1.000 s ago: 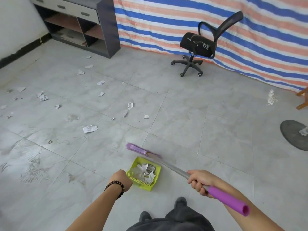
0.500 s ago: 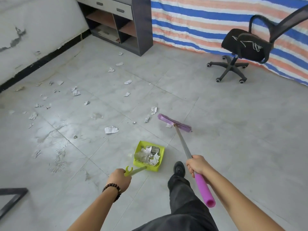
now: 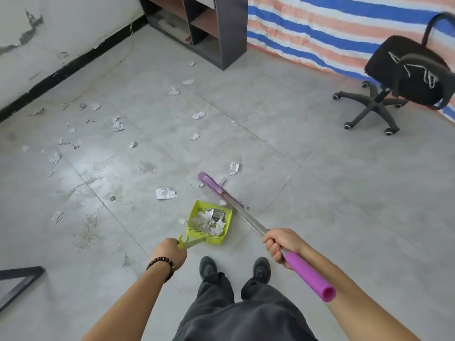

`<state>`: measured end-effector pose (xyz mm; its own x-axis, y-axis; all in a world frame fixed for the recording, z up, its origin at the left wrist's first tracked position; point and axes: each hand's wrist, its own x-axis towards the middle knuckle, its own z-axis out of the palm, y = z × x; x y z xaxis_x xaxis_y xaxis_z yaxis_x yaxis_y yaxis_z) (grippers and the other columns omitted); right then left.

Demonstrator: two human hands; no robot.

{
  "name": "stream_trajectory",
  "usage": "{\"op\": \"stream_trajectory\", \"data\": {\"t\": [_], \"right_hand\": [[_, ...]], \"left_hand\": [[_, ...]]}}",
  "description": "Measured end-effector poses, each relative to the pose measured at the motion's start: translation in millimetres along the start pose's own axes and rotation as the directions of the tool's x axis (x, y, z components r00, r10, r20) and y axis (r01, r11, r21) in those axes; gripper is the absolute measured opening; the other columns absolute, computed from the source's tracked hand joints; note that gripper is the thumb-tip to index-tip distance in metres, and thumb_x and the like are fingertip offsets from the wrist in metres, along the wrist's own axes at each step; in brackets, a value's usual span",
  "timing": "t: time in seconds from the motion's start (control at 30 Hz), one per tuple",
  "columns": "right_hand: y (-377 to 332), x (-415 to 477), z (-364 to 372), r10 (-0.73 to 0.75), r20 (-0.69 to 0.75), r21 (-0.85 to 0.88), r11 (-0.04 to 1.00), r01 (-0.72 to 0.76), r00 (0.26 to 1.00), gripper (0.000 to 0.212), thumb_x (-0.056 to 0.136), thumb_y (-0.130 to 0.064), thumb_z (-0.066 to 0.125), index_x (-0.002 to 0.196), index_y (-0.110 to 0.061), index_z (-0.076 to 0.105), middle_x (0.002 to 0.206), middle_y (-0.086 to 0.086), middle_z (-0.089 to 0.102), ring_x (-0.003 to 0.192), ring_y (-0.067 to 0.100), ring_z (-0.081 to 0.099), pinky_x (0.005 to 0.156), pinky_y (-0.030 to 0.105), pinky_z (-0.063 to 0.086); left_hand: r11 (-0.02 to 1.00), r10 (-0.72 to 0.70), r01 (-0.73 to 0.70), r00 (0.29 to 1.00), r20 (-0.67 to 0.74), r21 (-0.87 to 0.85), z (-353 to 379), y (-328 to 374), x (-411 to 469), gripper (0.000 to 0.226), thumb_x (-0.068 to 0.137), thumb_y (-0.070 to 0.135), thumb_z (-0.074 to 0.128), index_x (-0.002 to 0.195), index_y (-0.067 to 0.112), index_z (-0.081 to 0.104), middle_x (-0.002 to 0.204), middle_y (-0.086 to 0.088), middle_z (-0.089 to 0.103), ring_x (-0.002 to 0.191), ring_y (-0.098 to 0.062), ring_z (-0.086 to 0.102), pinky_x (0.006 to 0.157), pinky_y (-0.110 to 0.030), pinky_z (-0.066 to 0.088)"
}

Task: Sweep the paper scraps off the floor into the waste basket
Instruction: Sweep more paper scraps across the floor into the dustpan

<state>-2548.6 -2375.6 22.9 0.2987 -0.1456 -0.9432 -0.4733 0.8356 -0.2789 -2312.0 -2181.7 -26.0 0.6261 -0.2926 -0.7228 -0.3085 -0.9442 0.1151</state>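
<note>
Grey tiled floor (image 3: 320, 193), striped tarp (image 3: 332, 28) at one o'clock; one chair (image 3: 403, 80), one shelf unit (image 3: 221, 25); some twenty paper scraps (image 3: 166, 193) toward ten o'clock; left hand (image 3: 170, 252) grips one green dustpan (image 3: 227, 217), scrap-filled; right hand (image 3: 282, 243) grips one purple broom (image 3: 216, 188).

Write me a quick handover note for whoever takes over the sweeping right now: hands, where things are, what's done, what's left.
Left hand grips the green dustpan handle; pan sits on the floor, already holding crumpled scraps.
Right hand grips the purple broom; its head is on the floor just beyond the pan.
Left: one paper scrap near the pan, another past the broom head, many more scattered far left. No waste basket in view.
</note>
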Motion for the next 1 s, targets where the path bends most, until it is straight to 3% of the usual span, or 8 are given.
{"op": "stream_trajectory", "data": {"t": [0.13,0.23,0.43,0.53,0.6,0.77,0.87,1.0], "right_hand": [[-39.8,10.6,24.6,-0.05,-0.017,-0.105,0.993,0.048,0.999,0.026,0.089,0.004,0.047,0.071,-0.015,0.044,0.051,-0.002,0.039,0.031,0.004,0.034,0.03,0.012,0.029],[-72.0,29.5,52.3,-0.135,-0.049,-0.293,0.949,0.115,0.99,0.022,0.089,0.003,0.048,0.073,-0.013,0.046,0.054,0.001,0.04,0.031,0.006,0.034,0.034,0.012,0.029],[-125.6,100.2,81.0,-0.28,-0.157,-0.506,0.846,0.166,0.947,0.004,0.088,-0.006,0.052,0.09,-0.008,0.052,0.056,0.01,0.049,0.042,0.017,0.043,0.04,0.022,0.039],[-131.0,135.7,86.2,-0.208,-0.247,-0.449,0.89,0.078,0.947,0.015,0.088,0.001,0.042,0.098,-0.006,0.051,0.059,0.012,0.05,0.042,0.019,0.045,0.045,0.026,0.045],[-120.5,153.2,87.8,-0.14,-0.306,-0.456,0.89,-0.016,0.942,0.022,0.089,0.002,0.035,0.102,-0.004,0.051,0.063,0.012,0.052,0.043,0.017,0.043,0.042,0.023,0.04],[-60.8,137.3,89.3,-0.104,-0.346,-0.67,0.723,-0.167,0.933,0.042,0.079,0.0,0.029,0.115,-0.004,0.049,0.069,0.015,0.055,0.038,0.019,0.045,0.044,0.025,0.041],[-35.5,99.3,75.5,-0.037,-0.325,-0.673,0.711,-0.204,0.945,0.039,0.083,-0.002,0.031,0.118,-0.012,0.047,0.079,0.014,0.055,0.039,0.016,0.044,0.041,0.024,0.042],[-38.8,45.3,52.7,0.154,-0.199,-0.512,0.826,-0.237,0.968,0.017,0.09,-0.004,0.041,0.1,-0.013,0.052,0.055,0.002,0.043,0.037,0.008,0.035,0.037,0.019,0.032]], "left_hand": [[1.0,-0.012,0.011,0.999,0.053,0.021,-17.0,12.1,29.4,0.018,0.085,0.015,0.049,0.068,0.015,0.053,0.064,0.0,0.056,0.053,-0.018,0.051,0.046,-0.022,0.037],[0.999,-0.007,0.003,0.997,0.078,0.049,-33.9,14.1,46.0,0.013,0.083,0.014,0.05,0.071,0.015,0.055,0.065,-0.001,0.056,0.053,-0.018,0.052,0.046,-0.021,0.037],[0.998,-0.029,0.022,0.994,0.109,0.061,-57.3,-3.7,78.5,0.012,0.082,0.017,0.05,0.071,0.016,0.054,0.069,-0.001,0.058,0.059,-0.02,0.055,0.045,-0.021,0.037],[0.998,-0.023,0.016,0.993,0.116,0.061,-57.8,-11.2,83.0,0.009,0.079,0.016,0.049,0.071,0.017,0.054,0.068,0.0,0.057,0.058,-0.019,0.053,0.048,-0.022,0.04],[0.999,-0.012,0.007,0.991,0.13,0.04,-55.5,-11.9,82.7,0.008,0.079,0.014,0.048,0.073,0.017,0.053,0.068,0.0,0.056,0.056,-0.019,0.052,0.046,-0.022,0.039],[1.0,-0.01,0.007,0.99,0.143,0.017,-60.1,-4.6,82.9,0.005,0.078,0.012,0.048,0.077,0.015,0.052,0.072,-0.001,0.055,0.061,-0.021,0.053,0.05,-0.023,0.041],[1.0,-0.007,0.005,0.99,0.143,0.009,-62.9,2.7,84.6,0.008,0.078,0.011,0.049,0.071,0.015,0.047,0.07,-0.001,0.051,0.064,-0.023,0.051,0.052,-0.023,0.04],[1.0,-0.007,0.004,0.992,0.125,0.018,-66.0,9.3,83.3,0.013,0.08,0.009,0.049,0.068,0.013,0.047,0.068,-0.001,0.051,0.057,-0.018,0.048,0.046,-0.023,0.036]]}}
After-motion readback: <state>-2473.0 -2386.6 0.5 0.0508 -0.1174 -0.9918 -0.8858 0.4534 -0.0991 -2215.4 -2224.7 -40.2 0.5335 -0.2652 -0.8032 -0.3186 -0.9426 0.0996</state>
